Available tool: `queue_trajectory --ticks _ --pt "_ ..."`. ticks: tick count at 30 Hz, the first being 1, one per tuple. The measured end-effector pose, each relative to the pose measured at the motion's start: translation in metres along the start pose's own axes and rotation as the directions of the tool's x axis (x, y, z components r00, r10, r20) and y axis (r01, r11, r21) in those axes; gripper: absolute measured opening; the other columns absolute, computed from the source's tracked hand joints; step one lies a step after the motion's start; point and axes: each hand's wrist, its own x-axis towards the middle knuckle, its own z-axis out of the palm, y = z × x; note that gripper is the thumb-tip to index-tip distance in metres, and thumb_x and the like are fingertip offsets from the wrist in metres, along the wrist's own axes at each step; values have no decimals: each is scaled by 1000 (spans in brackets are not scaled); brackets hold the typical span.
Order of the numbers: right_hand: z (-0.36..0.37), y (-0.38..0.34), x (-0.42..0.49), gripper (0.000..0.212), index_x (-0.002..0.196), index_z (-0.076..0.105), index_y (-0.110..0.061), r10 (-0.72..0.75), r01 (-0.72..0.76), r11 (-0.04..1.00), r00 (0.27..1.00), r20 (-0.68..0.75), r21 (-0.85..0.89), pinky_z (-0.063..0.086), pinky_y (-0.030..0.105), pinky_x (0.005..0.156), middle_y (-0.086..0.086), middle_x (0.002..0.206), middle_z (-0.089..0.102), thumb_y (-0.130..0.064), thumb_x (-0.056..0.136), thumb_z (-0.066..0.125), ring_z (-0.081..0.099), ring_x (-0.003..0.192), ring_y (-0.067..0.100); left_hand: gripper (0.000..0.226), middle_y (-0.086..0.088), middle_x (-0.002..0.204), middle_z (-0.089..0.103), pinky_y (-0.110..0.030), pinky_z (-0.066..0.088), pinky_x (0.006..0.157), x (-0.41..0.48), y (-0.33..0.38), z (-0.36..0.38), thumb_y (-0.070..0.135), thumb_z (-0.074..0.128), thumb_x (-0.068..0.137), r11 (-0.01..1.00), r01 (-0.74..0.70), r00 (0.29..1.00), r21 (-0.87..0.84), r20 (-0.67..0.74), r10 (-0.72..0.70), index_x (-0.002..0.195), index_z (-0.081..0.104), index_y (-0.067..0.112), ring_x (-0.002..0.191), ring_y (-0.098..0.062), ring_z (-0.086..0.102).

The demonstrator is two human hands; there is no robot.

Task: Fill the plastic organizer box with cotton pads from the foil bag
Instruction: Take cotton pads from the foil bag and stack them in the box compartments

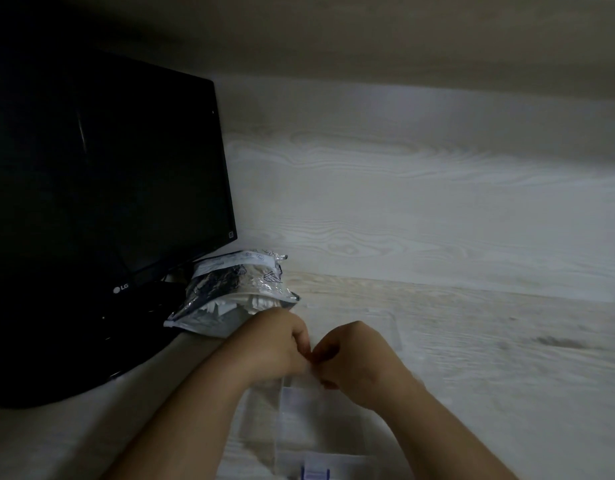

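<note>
The foil bag lies open on the desk beside the monitor's foot, with white cotton pads showing at its mouth. The clear plastic organizer box sits in front of me, its lid laid back; a white mass shows through its wall. My left hand and my right hand meet above the box's far edge. Both have curled fingers and pinch a small white cotton pad between them. My fingertips hide most of the pad.
A black LG monitor fills the left side, and its stand reaches to the foil bag. The pale wood-grain desk extends to the right. A wall of the same wood pattern rises behind it. The box's blue latch is at the bottom edge.
</note>
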Motion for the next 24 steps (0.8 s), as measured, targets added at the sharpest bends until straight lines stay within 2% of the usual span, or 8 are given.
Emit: queue_trajectory --ticks 3,6,9,11,13,17,21,24 --pt "2 2 3 14 86 77 -22 1 0 1000 1000 20 -19 59 21 70 4 79 75 -11 82 70 69 64 8 15 14 57 60 -12 38 50 -2 -2 -1 10 70 65 995 33 999 91 -9 -33 60 66 24 56 1 56" --pt "1 2 4 14 84 77 -21 -9 11 999 999 31 -53 56 19 67 2 81 75 -10 78 72 62 59 3 14 13 56 61 -12 38 50 -3 -2 -2 14 69 64 984 60 998 167 -15 -59 57 65 25 58 0 59" --pt "3 1 6 21 92 79 -23 -2 9 993 998 57 -114 53 18 69 0 90 75 -10 78 69 66 74 8 6 9 58 60 -14 41 49 -4 0 0 15 68 67 968 57 998 243 6 -61 66 69 21 55 -4 59" --pt "4 1 7 25 95 79 -24 -1 11 991 997 74 -130 52 17 73 -2 95 75 -9 79 67 68 85 10 10 8 54 57 -13 42 46 -4 1 1 15 68 69 965 60 997 257 28 -69 77 73 19 46 -3 52" --pt "5 3 8 24 93 79 -24 4 8 991 996 86 -136 55 21 76 -1 94 75 -11 79 65 69 86 10 14 4 57 61 -14 43 46 -4 2 3 13 67 71 956 65 995 288 50 -83 82 75 16 44 -5 50" --pt "9 4 10 22 89 79 -15 24 -5 986 994 111 -169 58 32 80 7 90 75 -17 76 62 69 82 13 20 -7 80 71 -27 59 66 1 1 7 10 62 71 921 41 994 387 79 -78 85 76 12 71 -18 67" --pt "7 6 10 25 94 79 -21 0 21 983 993 114 -180 56 25 80 2 95 75 -13 80 60 68 88 13 16 -5 77 70 -30 59 68 2 -4 8 18 64 69 926 11 997 377 64 -38 81 75 12 74 -18 67" --pt "0 6 6 28 97 78 -24 -23 34 987 997 73 -159 54 24 80 1 95 75 -10 84 57 68 89 12 6 5 63 65 -23 51 59 1 -7 1 23 66 70 978 12 999 208 35 -19 66 70 20 65 -8 63"
